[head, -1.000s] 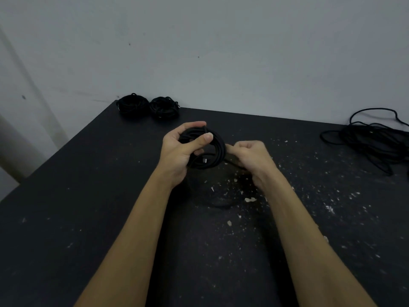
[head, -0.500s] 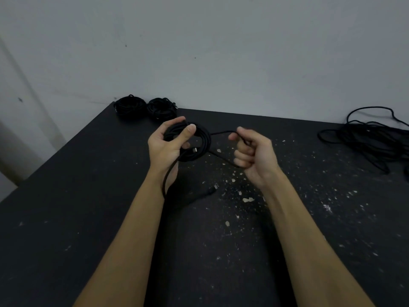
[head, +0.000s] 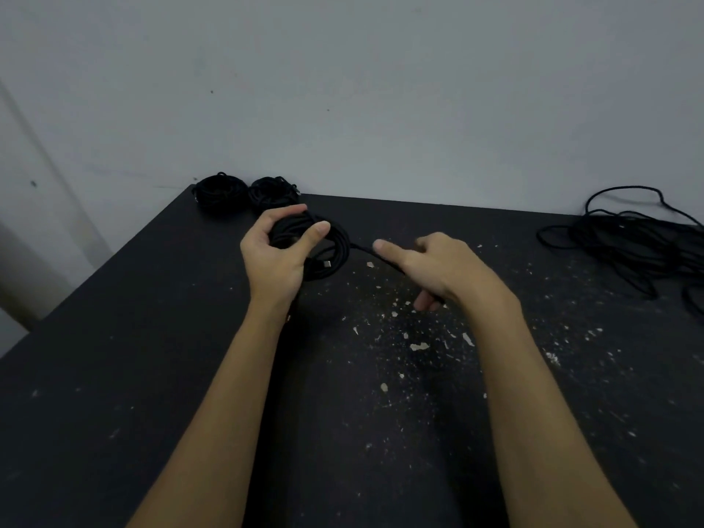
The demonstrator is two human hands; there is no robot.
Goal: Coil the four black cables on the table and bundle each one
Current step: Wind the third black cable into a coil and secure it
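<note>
- The left hand (head: 280,257) grips the coiled cable (head: 324,245) above the table (head: 114,375), thumb pressed across the front of the loops and fingers curled round behind.
- The right hand (head: 438,266) has its index finger stretched toward the coil while the loose tail (head: 371,253) of that cable runs from the coil under the palm; its lower fingers look curled round the tail, though the grip itself is partly hidden.
- A metal plug end (head: 327,264) shows inside the coil, just by the left palm.
- Two finished bundles (head: 244,190) sit side by side at the far left corner; a loose cable (head: 628,242) lies tangled at the far right edge, well apart from the hands.
- Step in hand, as I judge it: binding the third coil with its own tail.
- The next move probably calls for passing the tail round or through the loops and drawing it snug while the left hand keeps the turns from springing apart.
</note>
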